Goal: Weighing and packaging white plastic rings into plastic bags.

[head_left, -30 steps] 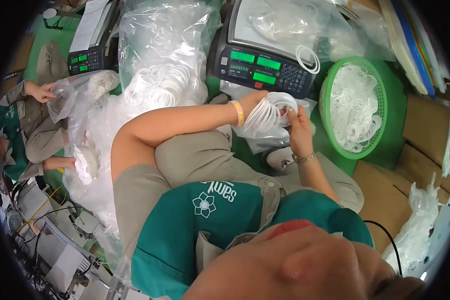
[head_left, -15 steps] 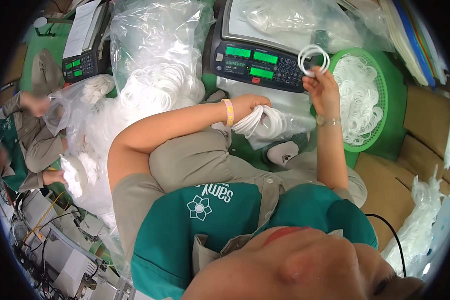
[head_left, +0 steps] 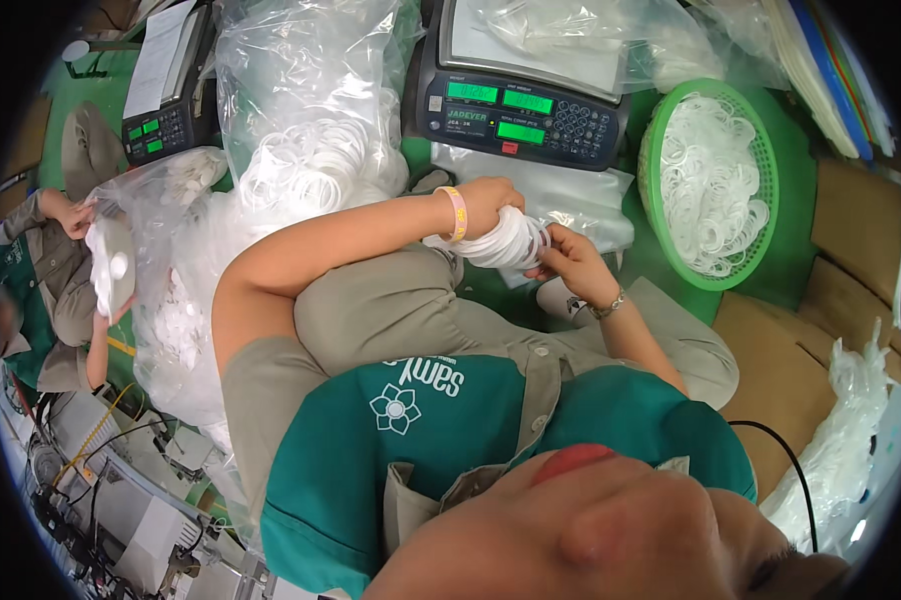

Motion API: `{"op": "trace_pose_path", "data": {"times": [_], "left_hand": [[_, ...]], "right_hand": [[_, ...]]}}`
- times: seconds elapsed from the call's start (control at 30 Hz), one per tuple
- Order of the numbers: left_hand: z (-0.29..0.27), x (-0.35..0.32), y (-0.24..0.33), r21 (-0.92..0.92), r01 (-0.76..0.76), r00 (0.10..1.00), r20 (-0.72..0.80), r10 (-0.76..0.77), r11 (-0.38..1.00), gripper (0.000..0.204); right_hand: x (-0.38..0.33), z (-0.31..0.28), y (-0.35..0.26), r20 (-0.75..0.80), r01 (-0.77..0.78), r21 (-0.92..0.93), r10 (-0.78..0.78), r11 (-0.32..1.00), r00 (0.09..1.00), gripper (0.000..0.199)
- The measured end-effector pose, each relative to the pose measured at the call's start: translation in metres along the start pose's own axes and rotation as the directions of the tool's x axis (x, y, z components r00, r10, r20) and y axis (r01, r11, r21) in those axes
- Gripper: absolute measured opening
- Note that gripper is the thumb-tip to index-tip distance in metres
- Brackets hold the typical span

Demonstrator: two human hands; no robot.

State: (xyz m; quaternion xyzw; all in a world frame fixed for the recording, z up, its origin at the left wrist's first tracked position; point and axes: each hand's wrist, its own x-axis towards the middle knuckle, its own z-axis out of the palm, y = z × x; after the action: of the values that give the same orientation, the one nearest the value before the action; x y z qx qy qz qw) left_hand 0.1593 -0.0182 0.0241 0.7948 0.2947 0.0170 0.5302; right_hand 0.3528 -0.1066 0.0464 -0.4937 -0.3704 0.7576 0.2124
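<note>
Partly hidden white rings [head_left: 501,244], left hand [head_left: 493,203] clasping them, right hand [head_left: 577,266] pinching their end

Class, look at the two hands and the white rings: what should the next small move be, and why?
Probably, the right hand should pinch a few rings and draw them apart from the rest: its fingertips are at the right end of the bunch, while the left hand holds the bunch.

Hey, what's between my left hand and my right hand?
In the head view, a bundle of white rings spans from your left hand to your right hand, touching both.
</note>
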Motion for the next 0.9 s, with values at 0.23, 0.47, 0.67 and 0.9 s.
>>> {"op": "trace_pose_path", "data": {"times": [0.23,0.47,0.67,0.9], "left_hand": [[-0.008,0.003,0.011,-0.227,0.004,0.998,-0.060,-0.019,0.974,0.018],[-0.044,0.023,0.007,0.102,-0.189,0.952,-0.223,0.208,0.977,0.027],[-0.086,0.057,-0.009,0.300,-0.109,0.884,-0.407,0.230,0.948,0.037],[-0.117,0.072,-0.026,0.230,0.102,0.943,-0.333,-0.020,0.968,0.037]], "right_hand": [[0.000,-0.010,-0.013,0.019,0.162,-0.179,-0.161,0.970,0.987,0.014],[0.065,-0.098,-0.159,-0.282,0.383,-0.727,-0.757,0.570,0.590,0.022],[0.167,-0.151,-0.271,-0.039,0.511,-0.853,-0.990,0.104,0.136,0.030],[0.242,-0.165,-0.217,0.130,0.267,-0.956,-0.640,0.123,0.757,0.027]]}}
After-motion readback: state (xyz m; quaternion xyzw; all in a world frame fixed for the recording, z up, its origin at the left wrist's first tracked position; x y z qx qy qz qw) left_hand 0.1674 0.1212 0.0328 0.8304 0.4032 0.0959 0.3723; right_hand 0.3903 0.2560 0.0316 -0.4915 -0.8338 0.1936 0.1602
